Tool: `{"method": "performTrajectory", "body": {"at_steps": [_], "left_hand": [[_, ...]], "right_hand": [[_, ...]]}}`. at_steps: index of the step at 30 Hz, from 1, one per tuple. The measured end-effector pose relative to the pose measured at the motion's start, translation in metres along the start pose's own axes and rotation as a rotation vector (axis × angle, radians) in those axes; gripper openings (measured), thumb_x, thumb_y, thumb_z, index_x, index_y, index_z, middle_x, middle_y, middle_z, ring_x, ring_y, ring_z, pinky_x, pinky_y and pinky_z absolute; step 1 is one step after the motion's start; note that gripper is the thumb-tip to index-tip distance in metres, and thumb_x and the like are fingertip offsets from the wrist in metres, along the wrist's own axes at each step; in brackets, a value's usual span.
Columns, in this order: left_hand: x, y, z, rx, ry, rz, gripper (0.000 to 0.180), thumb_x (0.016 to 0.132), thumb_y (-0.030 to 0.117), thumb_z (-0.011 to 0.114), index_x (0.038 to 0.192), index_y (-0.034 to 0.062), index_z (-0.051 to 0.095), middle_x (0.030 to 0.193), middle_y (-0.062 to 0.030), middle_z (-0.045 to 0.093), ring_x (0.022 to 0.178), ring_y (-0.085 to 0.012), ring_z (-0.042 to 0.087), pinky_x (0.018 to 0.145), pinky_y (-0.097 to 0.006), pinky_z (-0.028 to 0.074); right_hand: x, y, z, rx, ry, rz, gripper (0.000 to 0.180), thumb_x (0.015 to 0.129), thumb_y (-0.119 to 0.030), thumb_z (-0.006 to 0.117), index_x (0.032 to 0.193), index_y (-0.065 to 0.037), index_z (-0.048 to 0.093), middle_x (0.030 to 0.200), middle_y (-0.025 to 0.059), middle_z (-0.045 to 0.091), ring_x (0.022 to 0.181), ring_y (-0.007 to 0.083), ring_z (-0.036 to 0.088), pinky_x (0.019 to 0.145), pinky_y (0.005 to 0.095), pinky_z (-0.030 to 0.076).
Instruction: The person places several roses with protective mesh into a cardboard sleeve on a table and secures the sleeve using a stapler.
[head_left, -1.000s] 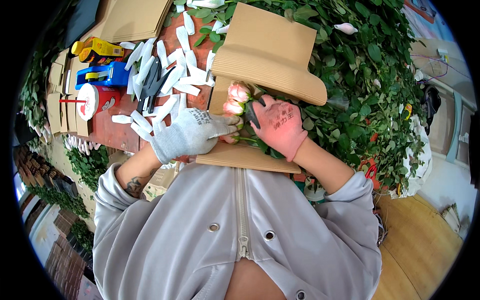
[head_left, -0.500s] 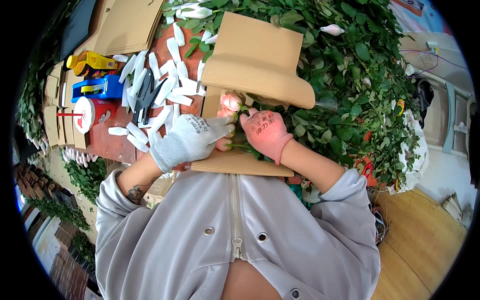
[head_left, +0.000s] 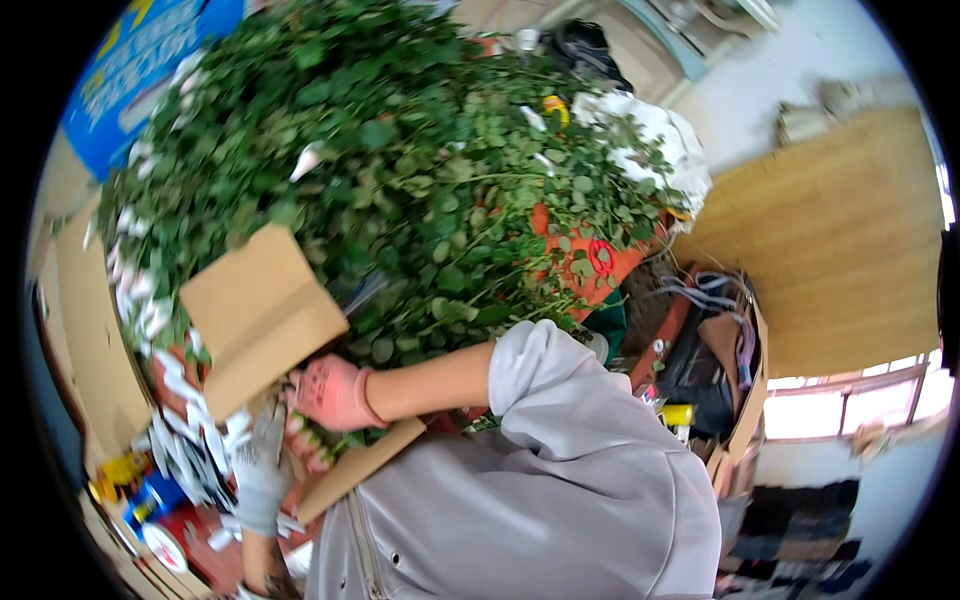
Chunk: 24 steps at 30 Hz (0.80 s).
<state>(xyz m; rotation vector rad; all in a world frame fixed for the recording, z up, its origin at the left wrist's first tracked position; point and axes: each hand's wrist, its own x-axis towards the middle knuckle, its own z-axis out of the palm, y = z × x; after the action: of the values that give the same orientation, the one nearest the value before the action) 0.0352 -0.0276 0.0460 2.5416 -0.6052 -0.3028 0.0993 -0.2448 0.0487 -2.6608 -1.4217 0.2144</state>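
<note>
View is swung right versus a second ago; rose bunch (head_left: 318,440) is kept on the cardboard sheet (head_left: 262,312), clamped by right hand (head_left: 333,392), left hand (head_left: 262,470) closed beside it. Leaf pile (head_left: 420,190) crowds the far edge; little free worktop (head_left: 185,525) is left
</note>
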Motion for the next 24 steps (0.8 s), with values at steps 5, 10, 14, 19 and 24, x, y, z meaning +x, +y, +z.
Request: {"method": "performTrajectory", "body": {"at_steps": [5,10,14,19,24], "left_hand": [[0.007,0.007,-0.002,0.041,0.007,0.082,0.041,0.076,-0.002,0.048,0.116,0.0004,0.059,0.119,-0.0227,0.058,0.105,-0.0374,0.058,0.09,-0.043,0.046],[0.024,0.032,-0.023,0.011,-0.101,0.048,0.044,0.075,-0.005,0.046,0.118,-0.0021,0.058,0.123,-0.023,0.056,0.115,-0.0369,0.054,0.098,-0.041,0.042],[0.017,0.017,-0.021,0.014,-0.082,0.087,0.047,0.07,-0.003,0.049,0.116,-0.0024,0.06,0.124,-0.0245,0.055,0.104,-0.0378,0.06,0.089,-0.042,0.048],[0.019,0.018,-0.025,0.092,-0.041,0.136,0.045,0.068,0.0,0.05,0.111,0.0001,0.064,0.118,-0.0187,0.061,0.099,-0.0317,0.064,0.081,-0.039,0.053],[0.022,0.024,-0.032,0.057,-0.094,0.056,0.048,0.071,-0.002,0.05,0.116,0.005,0.062,0.121,-0.0168,0.06,0.1,-0.0317,0.063,0.086,-0.038,0.05]], "right_hand": [[-0.096,0.046,-0.128,0.603,0.283,-0.089,0.054,0.072,-0.031,0.069,0.115,-0.001,0.055,0.107,0.0169,0.06,0.103,0.0294,0.057,0.088,0.0389,0.045],[-0.188,0.14,-0.164,0.837,0.677,0.242,0.03,0.076,-0.008,0.062,0.106,-0.007,0.067,0.082,0.0079,0.065,0.07,0.013,0.061,0.065,0.0275,0.048],[-0.194,0.149,-0.117,1.368,0.52,0.129,0.03,0.075,-0.008,0.064,0.105,-0.006,0.067,0.085,0.0087,0.066,0.072,0.0184,0.062,0.068,0.0287,0.049],[-0.191,0.151,-0.101,1.021,0.509,0.159,0.038,0.071,-0.012,0.067,0.108,-0.003,0.063,0.099,0.0137,0.066,0.085,0.0233,0.062,0.082,0.0319,0.048],[-0.185,0.181,-0.152,1.015,0.331,0.261,0.046,0.071,-0.017,0.068,0.112,0.002,0.059,0.109,0.0138,0.063,0.102,0.0215,0.06,0.09,0.0334,0.046]]}}
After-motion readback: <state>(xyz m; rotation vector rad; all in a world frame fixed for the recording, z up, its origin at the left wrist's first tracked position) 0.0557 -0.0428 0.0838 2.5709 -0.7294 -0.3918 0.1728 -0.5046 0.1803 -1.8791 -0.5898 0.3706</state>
